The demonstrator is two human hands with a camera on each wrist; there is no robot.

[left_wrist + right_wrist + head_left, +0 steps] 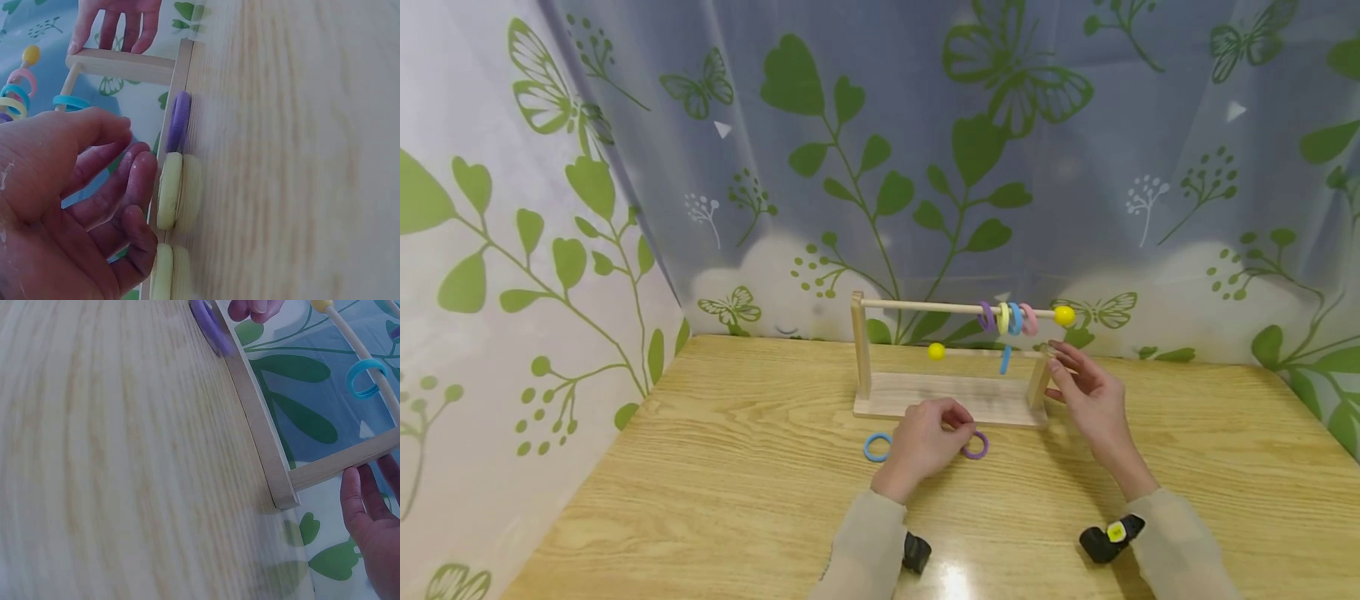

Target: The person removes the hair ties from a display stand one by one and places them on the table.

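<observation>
A wooden stand (951, 398) carries two rods. Purple, yellow, blue and pink rings hang on the upper rod (925, 307); one blue ring (1005, 360) hangs on the lower rod. My left hand (928, 437), its fingers loosely bent and holding nothing, is over the table before the base. Near its fingertips lies a purple ring (975, 446). The left wrist view shows a yellow ring (169, 190) beside those fingers and a second yellow ring (162, 272); both are hidden in the head view. My right hand (1093, 400) rests extended fingertips against the stand's right post (350, 459).
Left of my left hand, a blue ring (877, 447) lies on the wooden table (737, 500). Yellow balls cap the upper rod's right end (1064, 316) and the lower rod's left end (936, 352). A patterned curtain (880, 167) hangs behind the table.
</observation>
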